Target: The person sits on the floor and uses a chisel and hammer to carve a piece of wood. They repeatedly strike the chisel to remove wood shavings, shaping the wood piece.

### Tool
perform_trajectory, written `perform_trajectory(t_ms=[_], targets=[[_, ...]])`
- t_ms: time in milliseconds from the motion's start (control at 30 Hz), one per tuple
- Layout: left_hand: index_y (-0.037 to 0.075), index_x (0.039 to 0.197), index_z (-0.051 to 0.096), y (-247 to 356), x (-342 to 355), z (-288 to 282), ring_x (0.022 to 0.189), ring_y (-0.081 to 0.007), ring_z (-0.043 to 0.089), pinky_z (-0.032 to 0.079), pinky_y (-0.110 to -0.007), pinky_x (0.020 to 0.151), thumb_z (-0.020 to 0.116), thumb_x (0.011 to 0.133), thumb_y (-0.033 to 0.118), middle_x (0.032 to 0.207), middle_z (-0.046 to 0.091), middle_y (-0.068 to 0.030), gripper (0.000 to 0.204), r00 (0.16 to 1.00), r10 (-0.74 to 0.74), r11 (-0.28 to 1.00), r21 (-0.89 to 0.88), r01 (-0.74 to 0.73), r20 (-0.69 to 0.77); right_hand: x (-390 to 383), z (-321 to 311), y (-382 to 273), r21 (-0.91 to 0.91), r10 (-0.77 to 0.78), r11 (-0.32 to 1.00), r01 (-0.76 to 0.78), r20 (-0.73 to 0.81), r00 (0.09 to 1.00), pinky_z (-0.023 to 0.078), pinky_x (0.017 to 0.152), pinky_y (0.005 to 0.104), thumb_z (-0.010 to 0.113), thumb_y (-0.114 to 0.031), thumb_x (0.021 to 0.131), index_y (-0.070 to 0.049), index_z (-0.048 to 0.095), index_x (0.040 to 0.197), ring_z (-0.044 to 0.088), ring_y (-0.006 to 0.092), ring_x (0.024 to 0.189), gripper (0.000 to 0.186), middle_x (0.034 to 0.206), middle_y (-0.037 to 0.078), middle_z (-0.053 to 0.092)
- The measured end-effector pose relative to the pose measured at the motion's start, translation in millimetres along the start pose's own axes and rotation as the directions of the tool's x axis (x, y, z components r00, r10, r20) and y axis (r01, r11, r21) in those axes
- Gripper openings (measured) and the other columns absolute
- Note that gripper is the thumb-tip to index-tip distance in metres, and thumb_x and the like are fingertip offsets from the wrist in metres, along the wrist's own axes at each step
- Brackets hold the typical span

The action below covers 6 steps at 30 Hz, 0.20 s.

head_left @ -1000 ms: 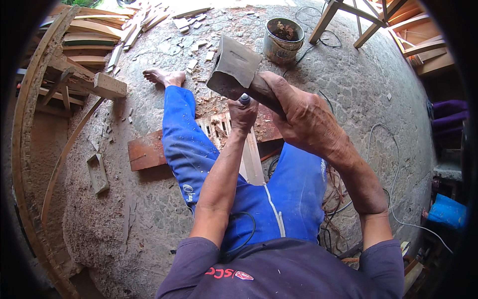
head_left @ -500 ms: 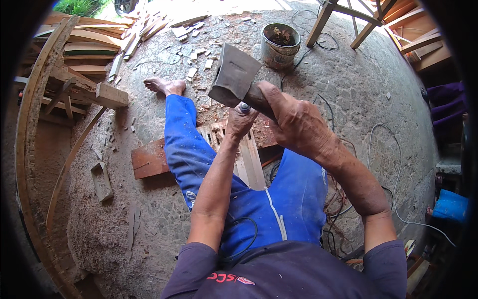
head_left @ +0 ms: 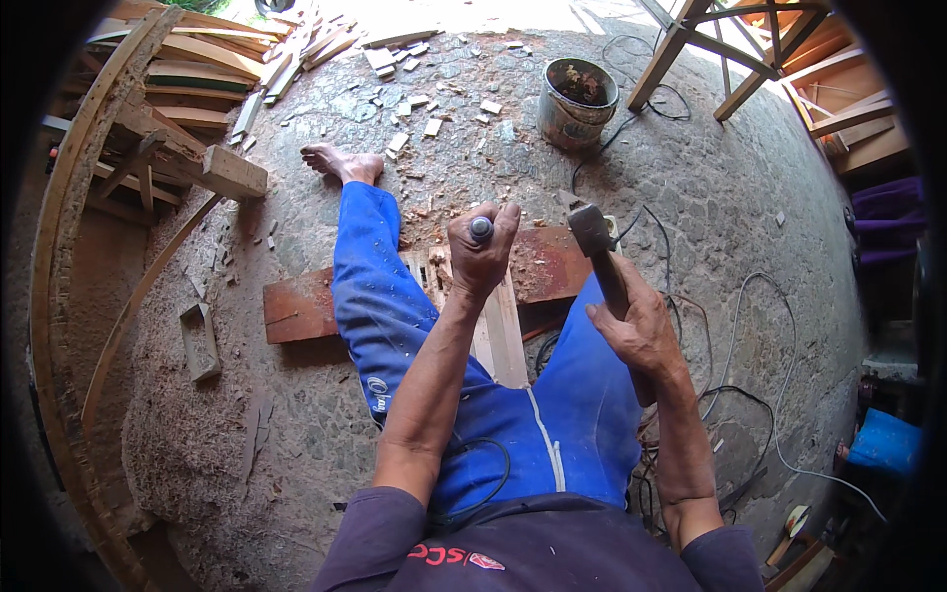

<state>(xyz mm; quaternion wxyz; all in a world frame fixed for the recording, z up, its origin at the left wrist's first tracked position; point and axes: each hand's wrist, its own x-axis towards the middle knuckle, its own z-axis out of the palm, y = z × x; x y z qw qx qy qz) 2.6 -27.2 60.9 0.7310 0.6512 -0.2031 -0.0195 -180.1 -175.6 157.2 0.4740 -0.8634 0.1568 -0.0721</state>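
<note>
Between my legs lies a pale wooden board (head_left: 501, 331) with slots cut near its far end, partly hidden by my left forearm. My left hand (head_left: 475, 264) is closed round a chisel (head_left: 480, 229) above that board; only the round capped end of its handle shows, and the blade is hidden below. To the right, my right hand (head_left: 643, 331) grips the handle of a hatchet (head_left: 590, 232), its dark metal head raised and apart from the chisel. Beneath the board a reddish-brown plank (head_left: 299, 308) lies crosswise.
A dirty bucket (head_left: 577, 104) stands ahead, near a wooden trestle (head_left: 659, 64). Wood offcuts (head_left: 380, 61) and chips litter the stone floor. Curved timber (head_left: 54, 247) rises at left, with a small wooden box frame (head_left: 200, 342) nearby. Cables (head_left: 784, 370) trail at right.
The hatchet has swung from in front of my left hand down and to the right, its head turned. My left hand with the chisel now shows fully.
</note>
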Motion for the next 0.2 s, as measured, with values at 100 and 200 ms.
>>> perform_trajectory(t_ms=[100,200], targets=[[0.007,0.060,0.048,-0.5,6.0,-6.2,0.056,-0.0031,0.036,0.028,-0.028,0.048,0.071,0.096,0.012,0.057,0.041,0.0070,0.044,0.999,-0.027,0.996,-0.086,0.023,-0.040,-4.0,-12.9,8.3,-0.016,0.067,0.998,-0.067,0.000,0.998,0.050,0.073,0.0296,0.074,-0.010,0.087,-0.008,0.050,0.147,0.057,0.0106,0.076,0.065,0.084,-0.001,0.058],[0.006,0.061,0.052,-11.7,1.0,-13.2,0.057,-0.0030,0.037,0.029,-0.028,0.048,0.072,0.097,0.014,0.058,0.042,0.0060,0.041,0.998,0.032,0.999,-0.023,-0.033,-0.061,-2.8,-12.5,17.6,0.011,0.073,0.997,-0.073,-0.008,0.997,0.049,0.071,0.0279,0.075,-0.010,0.087,-0.010,0.048,0.150,0.055,0.0091,0.073,0.068,0.082,-0.003,0.056]])
